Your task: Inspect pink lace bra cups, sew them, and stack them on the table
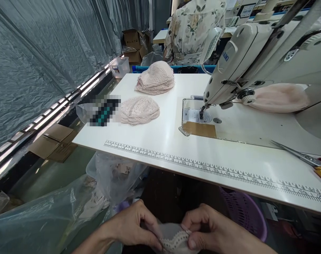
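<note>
Below the front edge of the table, a sheer pale piece with a scalloped lace edge (174, 240) is stretched between both hands. My left hand (136, 225) pinches its left side between thumb and fingers. On its right side, my right hand (206, 229) grips it near the lace. The lower part of the piece runs out of the frame. On the white table (139, 143) lie a stack of pale pink lace cups (156, 77) and, nearer, a smaller lace pile (140, 110).
A sewing machine (229, 67) stands at the right, with scissors (300, 154) by the table's front right edge. Beneath the table are a purple basket (245, 211) and plastic bags (110, 176). A person in a floral top (194, 31) sits beyond.
</note>
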Action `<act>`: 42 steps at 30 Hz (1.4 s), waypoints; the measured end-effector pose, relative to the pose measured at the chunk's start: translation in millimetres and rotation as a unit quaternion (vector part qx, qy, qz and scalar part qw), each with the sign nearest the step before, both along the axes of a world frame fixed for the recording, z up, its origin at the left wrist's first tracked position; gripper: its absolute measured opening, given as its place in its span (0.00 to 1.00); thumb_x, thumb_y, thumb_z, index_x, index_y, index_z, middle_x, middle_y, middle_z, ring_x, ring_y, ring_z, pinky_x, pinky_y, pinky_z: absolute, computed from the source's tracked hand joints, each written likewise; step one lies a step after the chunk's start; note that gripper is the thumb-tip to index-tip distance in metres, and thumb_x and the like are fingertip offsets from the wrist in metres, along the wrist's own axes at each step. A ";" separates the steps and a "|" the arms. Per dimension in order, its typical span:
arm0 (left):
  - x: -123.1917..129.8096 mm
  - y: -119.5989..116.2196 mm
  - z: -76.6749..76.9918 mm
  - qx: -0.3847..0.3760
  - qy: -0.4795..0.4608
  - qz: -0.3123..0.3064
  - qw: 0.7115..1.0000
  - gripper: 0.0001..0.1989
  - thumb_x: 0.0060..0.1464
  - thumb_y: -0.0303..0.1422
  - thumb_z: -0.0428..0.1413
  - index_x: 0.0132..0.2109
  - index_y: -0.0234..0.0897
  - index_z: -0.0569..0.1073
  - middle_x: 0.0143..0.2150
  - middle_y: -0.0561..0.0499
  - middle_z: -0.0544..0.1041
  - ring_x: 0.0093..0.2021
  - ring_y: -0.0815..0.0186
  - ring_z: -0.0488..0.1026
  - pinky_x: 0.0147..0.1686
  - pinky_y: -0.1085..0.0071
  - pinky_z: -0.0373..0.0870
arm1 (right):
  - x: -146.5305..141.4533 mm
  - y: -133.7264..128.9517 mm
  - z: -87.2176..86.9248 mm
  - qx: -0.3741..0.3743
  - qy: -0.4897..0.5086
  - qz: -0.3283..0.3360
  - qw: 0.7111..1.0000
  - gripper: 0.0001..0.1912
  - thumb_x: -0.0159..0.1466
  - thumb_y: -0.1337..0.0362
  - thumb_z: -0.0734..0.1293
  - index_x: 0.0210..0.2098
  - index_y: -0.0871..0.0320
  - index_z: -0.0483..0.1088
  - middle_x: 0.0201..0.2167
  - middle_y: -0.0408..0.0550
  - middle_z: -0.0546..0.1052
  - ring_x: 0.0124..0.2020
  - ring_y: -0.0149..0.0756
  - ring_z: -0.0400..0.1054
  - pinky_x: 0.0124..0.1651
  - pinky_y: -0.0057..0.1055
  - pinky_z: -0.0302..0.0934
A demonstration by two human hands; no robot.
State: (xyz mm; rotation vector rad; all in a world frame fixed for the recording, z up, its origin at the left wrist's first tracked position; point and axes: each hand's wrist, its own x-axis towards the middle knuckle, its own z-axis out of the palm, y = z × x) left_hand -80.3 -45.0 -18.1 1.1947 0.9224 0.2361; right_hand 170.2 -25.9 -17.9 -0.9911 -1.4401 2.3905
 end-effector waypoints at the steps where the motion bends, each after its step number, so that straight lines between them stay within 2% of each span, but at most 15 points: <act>1: -0.1 -0.1 -0.5 0.003 -0.005 0.002 1.000 0.11 0.42 0.41 0.67 0.33 0.42 0.82 0.26 0.54 0.80 0.23 0.73 0.70 0.26 0.80 0.64 | -1.1 0.7 -0.4 0.008 0.001 0.000 1.000 0.16 0.54 0.54 0.74 0.31 0.63 0.78 0.21 0.41 0.70 0.24 0.27 0.58 0.30 0.23 0.53; 8: -2.2 3.9 2.5 0.009 -0.023 0.020 0.999 0.12 0.42 0.40 0.67 0.33 0.38 0.83 0.26 0.51 0.80 0.23 0.72 0.70 0.25 0.80 0.63 | -5.3 4.4 1.5 0.018 0.000 -0.007 1.000 0.18 0.52 0.52 0.75 0.28 0.63 0.77 0.20 0.40 0.68 0.24 0.27 0.57 0.29 0.24 0.52; 15: -5.8 10.3 5.8 0.010 -0.037 0.027 0.999 0.14 0.42 0.40 0.68 0.35 0.37 0.83 0.28 0.49 0.81 0.24 0.71 0.72 0.27 0.80 0.64 | -10.5 8.1 7.5 0.013 0.006 0.001 1.000 0.18 0.54 0.52 0.74 0.29 0.63 0.74 0.23 0.40 0.68 0.26 0.27 0.57 0.30 0.23 0.50; 19: -9.7 12.0 8.0 0.026 -0.054 0.033 0.998 0.18 0.40 0.43 0.68 0.35 0.35 0.82 0.27 0.49 0.81 0.24 0.71 0.71 0.27 0.81 0.65 | -15.1 12.3 11.0 0.031 -0.004 0.017 0.999 0.17 0.52 0.53 0.75 0.24 0.63 0.74 0.21 0.40 0.67 0.25 0.26 0.56 0.29 0.24 0.49; 23: -15.0 13.5 12.1 0.050 -0.049 0.024 0.997 0.21 0.42 0.47 0.66 0.37 0.34 0.82 0.27 0.49 0.81 0.23 0.71 0.71 0.27 0.80 0.66 | -18.2 18.0 15.1 0.035 -0.009 0.022 0.999 0.18 0.54 0.51 0.74 0.27 0.62 0.74 0.25 0.42 0.69 0.28 0.29 0.59 0.32 0.25 0.51; 28: -21.6 13.5 14.1 0.057 -0.063 0.019 0.996 0.23 0.41 0.47 0.67 0.40 0.35 0.82 0.32 0.48 0.82 0.29 0.68 0.76 0.33 0.80 0.68 | -20.2 20.9 15.5 0.045 -0.048 0.035 0.997 0.20 0.56 0.47 0.71 0.28 0.59 0.69 0.26 0.41 0.67 0.30 0.31 0.57 0.34 0.26 0.50; 31: -24.4 13.4 14.8 0.047 -0.056 0.011 0.997 0.22 0.43 0.46 0.66 0.41 0.35 0.81 0.35 0.48 0.82 0.33 0.66 0.78 0.35 0.80 0.69 | -20.6 21.0 11.7 0.057 -0.035 0.042 0.997 0.21 0.59 0.46 0.69 0.27 0.58 0.64 0.25 0.40 0.62 0.29 0.30 0.53 0.32 0.26 0.48; 35: -27.7 14.9 16.9 0.019 -0.069 0.010 0.997 0.24 0.43 0.48 0.66 0.43 0.35 0.81 0.37 0.47 0.82 0.35 0.64 0.79 0.36 0.79 0.71 | -22.6 22.0 10.0 0.066 -0.019 0.031 0.997 0.22 0.60 0.45 0.67 0.27 0.58 0.63 0.25 0.39 0.60 0.28 0.30 0.52 0.31 0.27 0.46; 39: -29.6 17.1 18.5 0.004 -0.090 0.004 0.996 0.27 0.41 0.51 0.65 0.43 0.35 0.81 0.36 0.47 0.82 0.34 0.65 0.77 0.37 0.77 0.71 | -24.7 22.6 12.9 0.066 -0.009 0.033 0.997 0.23 0.59 0.43 0.67 0.27 0.58 0.64 0.24 0.39 0.61 0.27 0.29 0.51 0.31 0.27 0.45; 42: -30.8 16.8 15.1 0.020 -0.108 0.006 0.994 0.24 0.43 0.50 0.65 0.41 0.34 0.81 0.31 0.49 0.81 0.30 0.68 0.74 0.34 0.78 0.70 | -24.2 22.8 14.5 0.064 -0.012 0.043 0.997 0.25 0.57 0.41 0.68 0.26 0.57 0.62 0.24 0.39 0.60 0.27 0.28 0.51 0.30 0.26 0.44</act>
